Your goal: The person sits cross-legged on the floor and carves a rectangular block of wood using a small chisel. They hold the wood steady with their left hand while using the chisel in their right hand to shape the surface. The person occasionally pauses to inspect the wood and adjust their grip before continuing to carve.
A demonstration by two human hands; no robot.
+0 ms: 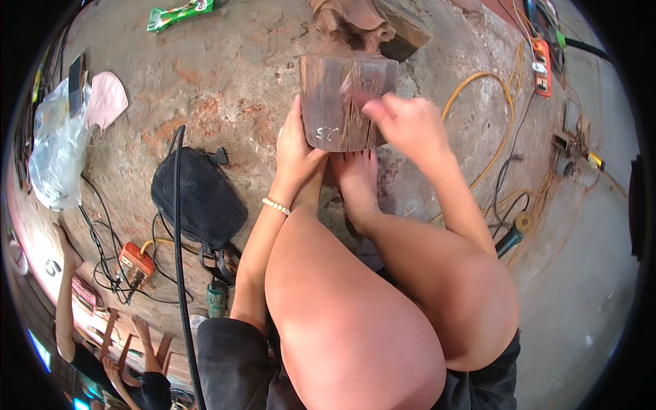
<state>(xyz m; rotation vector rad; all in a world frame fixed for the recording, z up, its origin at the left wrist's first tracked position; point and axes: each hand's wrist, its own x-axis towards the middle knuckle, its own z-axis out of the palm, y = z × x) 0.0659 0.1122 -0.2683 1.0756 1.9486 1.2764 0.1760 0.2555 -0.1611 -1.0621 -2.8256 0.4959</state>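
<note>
dark brown wood: wooden block [328, 113] is the workpiece, between the two hands, face up toward the wearer, near end by the bare foot [359, 181].

left hand [297, 154]: holding the block at its left edge, fingers along the side, thumb at the near corner. how hard it presses, can't tell.

right hand [413, 130]: fingers curled in, looks closed on a slim brown tool [362, 98] that points left across the block face. tool is blurred, so can't tell if it's a brush, a blade or something else. contact with the wood also unclear.

step, my read: surface work on that face, left bracing, right doing the strokes. face looks rough and grooved just left of the right hand; pale marking sits nearer the wearer, between the hands. how far along: can't judge from this.

next move probably calls for keeping the left brace firm, running the tool along the grain, and keeping left fingertips off its line. slip risk, i'd guess, is toward the left hand or the foot.

nearby: carved wood piece [359, 20] beyond both hands, black mesh bag [198, 195] left of the left hand, yellow hose [471, 78] right of the right hand.
</note>
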